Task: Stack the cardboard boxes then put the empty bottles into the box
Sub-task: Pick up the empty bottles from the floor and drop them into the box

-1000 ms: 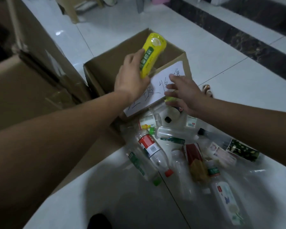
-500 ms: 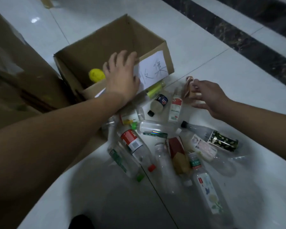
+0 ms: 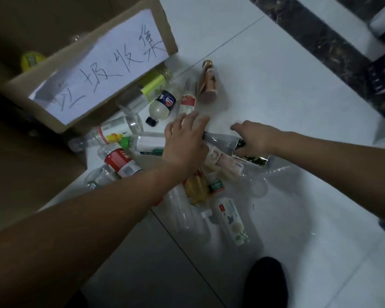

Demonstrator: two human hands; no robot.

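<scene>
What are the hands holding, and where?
The right hand grips the clear bottle around its middle. The left hand, fingers straight, holds nothing.

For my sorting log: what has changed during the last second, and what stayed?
The left hand let the yellow plastic bottle drop into the brown cardboard box, then came down, open, over the pile of empty bottles. The right hand moved onto the clear bottle with a dark patterned label and grips it. The pile on the white floor stayed.
</scene>
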